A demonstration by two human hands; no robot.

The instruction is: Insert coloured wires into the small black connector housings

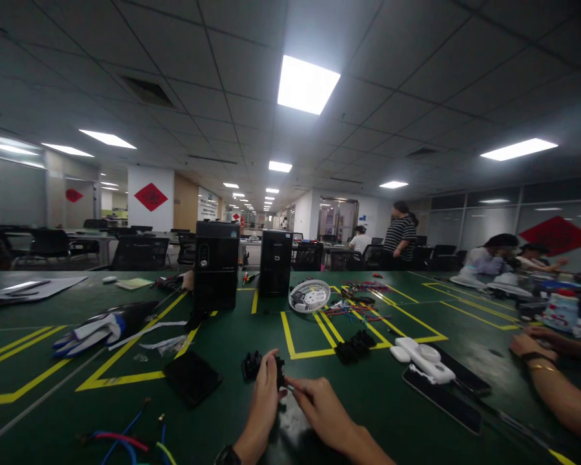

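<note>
My left hand (265, 394) is closed around a small black plastic part (280, 372) above the green table, palm turned inward. To its right, my right hand (322, 402) is pinched at the lower edge of that part. Whatever sits between its fingertips is too small to make out. Just left of my left hand lies another black part (252, 365), and several more black parts (356, 347) form a cluster farther right. A flat black square item (192, 378) rests to the left.
Two black upright cases (216, 266) stand beyond my hands, beside a white basket (310, 284) and loose coloured wires (365, 311). Phones (443, 399) and a white device (426, 360) lie right, near another person's arm (556, 381). Gloves (94, 334) and cut wires (126, 440) are left.
</note>
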